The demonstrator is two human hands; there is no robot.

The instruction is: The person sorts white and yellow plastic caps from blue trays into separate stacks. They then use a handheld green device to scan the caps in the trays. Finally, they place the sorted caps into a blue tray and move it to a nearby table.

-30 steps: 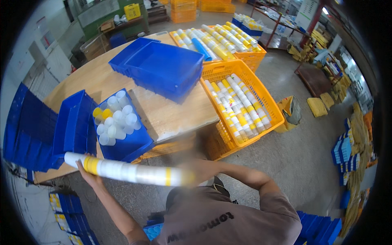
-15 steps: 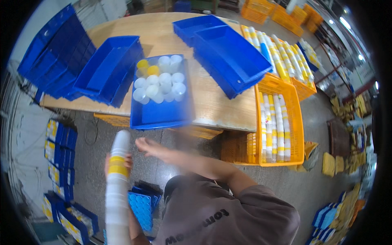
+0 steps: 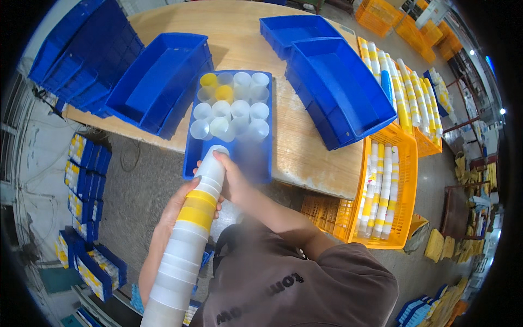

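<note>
Cup stack, gripped
My left hand curls around its yellow cups; my right hand clasps its upper end, blue tray at twelve o'clock beyond.

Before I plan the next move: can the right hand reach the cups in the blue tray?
Probably yes: the right hand holds the cup stack, but the cups stand just beyond in the open blue tray, seemingly unobstructed.

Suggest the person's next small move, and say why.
Probably the right hand should ease the end cup off the stack of cups and stand it in the blue tray. That hand grips the stack's far end, the left hand supports it lower down, and bare blue shows in the tray's near part, in front of the standing cups.
</note>
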